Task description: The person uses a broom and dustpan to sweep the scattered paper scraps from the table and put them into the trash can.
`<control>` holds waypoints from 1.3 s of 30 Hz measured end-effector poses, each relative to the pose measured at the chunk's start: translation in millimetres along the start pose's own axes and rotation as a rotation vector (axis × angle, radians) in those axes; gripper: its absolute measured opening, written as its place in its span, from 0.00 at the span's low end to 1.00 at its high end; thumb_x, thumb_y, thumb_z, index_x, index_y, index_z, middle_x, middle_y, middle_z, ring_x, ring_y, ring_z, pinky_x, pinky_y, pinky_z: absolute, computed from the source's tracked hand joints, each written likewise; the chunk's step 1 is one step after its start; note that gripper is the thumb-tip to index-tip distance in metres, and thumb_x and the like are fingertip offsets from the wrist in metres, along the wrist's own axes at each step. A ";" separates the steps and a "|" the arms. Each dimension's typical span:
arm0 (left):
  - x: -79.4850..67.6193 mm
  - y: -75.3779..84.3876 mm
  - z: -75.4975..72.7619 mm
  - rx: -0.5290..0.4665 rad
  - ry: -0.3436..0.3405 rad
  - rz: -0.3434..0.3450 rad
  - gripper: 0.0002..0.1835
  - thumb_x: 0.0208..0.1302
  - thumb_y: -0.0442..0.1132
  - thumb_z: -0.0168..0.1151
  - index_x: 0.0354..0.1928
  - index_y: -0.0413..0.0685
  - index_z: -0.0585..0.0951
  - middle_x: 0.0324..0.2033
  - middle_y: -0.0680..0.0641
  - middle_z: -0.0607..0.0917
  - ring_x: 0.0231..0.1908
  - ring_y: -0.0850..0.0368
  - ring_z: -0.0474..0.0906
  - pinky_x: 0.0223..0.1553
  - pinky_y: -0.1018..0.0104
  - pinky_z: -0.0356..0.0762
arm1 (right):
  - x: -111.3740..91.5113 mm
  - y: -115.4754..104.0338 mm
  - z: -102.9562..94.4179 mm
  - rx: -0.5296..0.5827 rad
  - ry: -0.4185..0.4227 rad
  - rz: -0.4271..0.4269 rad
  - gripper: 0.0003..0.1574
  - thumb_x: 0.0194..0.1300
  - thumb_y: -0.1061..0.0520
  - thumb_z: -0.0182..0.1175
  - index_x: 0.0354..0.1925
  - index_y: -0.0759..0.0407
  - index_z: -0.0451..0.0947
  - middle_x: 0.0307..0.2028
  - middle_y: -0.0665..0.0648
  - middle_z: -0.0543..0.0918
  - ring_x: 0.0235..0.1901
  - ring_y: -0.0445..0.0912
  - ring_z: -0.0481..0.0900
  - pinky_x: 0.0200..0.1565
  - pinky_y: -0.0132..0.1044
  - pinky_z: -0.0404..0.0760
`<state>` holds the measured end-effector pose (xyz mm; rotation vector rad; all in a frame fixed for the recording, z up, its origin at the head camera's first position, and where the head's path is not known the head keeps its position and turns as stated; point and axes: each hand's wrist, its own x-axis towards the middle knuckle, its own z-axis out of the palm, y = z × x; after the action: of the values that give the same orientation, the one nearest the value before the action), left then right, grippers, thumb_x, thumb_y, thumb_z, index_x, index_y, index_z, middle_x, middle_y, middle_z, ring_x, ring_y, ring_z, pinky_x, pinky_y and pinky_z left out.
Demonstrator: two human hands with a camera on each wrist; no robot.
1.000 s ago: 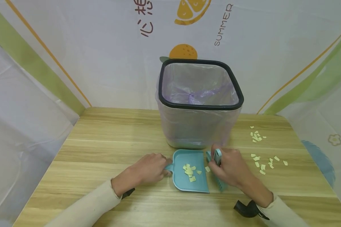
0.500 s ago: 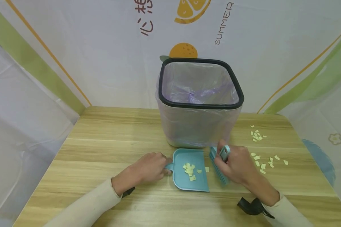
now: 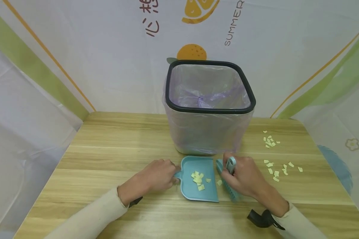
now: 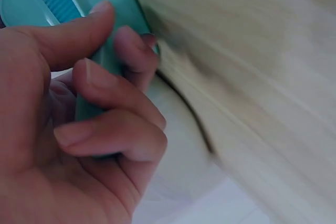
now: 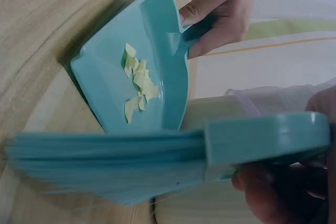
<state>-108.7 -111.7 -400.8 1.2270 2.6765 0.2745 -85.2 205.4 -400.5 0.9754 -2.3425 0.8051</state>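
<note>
My left hand [image 3: 160, 176] grips the handle of a light-blue dustpan [image 3: 194, 195], which lies flat on the wooden table with its lip facing right. In the left wrist view, curled fingers [image 4: 121, 135] wrap around that handle. Several pale yellow paper scraps [image 3: 198, 179] lie in the pan. One loose scrap [image 3: 219, 182] sits on the table between the lip and a matching blue hand brush [image 3: 228, 189]. Gripping the brush is my right hand [image 3: 246, 176]; the bristles, blurred in the right wrist view, touch down just right of the pan.
Behind the dustpan stands a bin [image 3: 209, 131] with a black rim and a clear purplish liner. To the right, more scraps [image 3: 276, 173] are scattered on the table [image 3: 122, 132], and a farther cluster [image 3: 269, 142] lies beside the bin. Printed cloth hangs around the table's back and sides.
My right hand drew the brush rightward from the pan, then brought it back left towards the lip. The loose scrap shifted slightly right and nearer me. Left hand and dustpan stayed put.
</note>
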 end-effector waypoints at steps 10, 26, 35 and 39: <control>1.5 9.6 -3.9 0.100 0.004 -0.014 0.11 0.73 0.44 0.74 0.36 0.45 0.84 0.23 0.53 0.71 0.23 0.59 0.65 0.25 0.62 0.74 | 2.3 -2.4 2.3 0.121 0.103 0.077 0.10 0.57 0.64 0.61 0.31 0.49 0.74 0.21 0.38 0.73 0.20 0.29 0.63 0.18 0.23 0.60; -1.2 7.2 -1.8 0.100 0.002 -0.011 0.10 0.73 0.44 0.73 0.41 0.44 0.86 0.24 0.52 0.73 0.23 0.59 0.66 0.23 0.64 0.70 | 7.6 -1.4 14.7 0.033 0.020 -0.033 0.09 0.58 0.61 0.62 0.34 0.49 0.73 0.23 0.39 0.71 0.23 0.32 0.67 0.24 0.27 0.68; -2.6 5.5 -2.5 0.094 0.024 0.007 0.10 0.72 0.44 0.74 0.41 0.45 0.84 0.23 0.53 0.73 0.22 0.59 0.67 0.25 0.62 0.75 | 19.8 -3.6 24.0 0.119 -0.003 -0.090 0.09 0.62 0.63 0.64 0.37 0.51 0.75 0.26 0.42 0.75 0.25 0.36 0.71 0.27 0.28 0.69; -2.2 4.9 -1.7 0.090 0.021 0.001 0.11 0.72 0.44 0.74 0.42 0.45 0.85 0.23 0.53 0.72 0.22 0.60 0.66 0.24 0.63 0.73 | 23.1 -4.1 20.8 0.194 -0.013 -0.073 0.10 0.63 0.65 0.65 0.38 0.51 0.77 0.29 0.45 0.81 0.28 0.37 0.76 0.31 0.30 0.76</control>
<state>-104.1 -110.4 -397.8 1.2574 2.7332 0.1699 -100.9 178.3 -399.7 1.1424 -2.2559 1.0141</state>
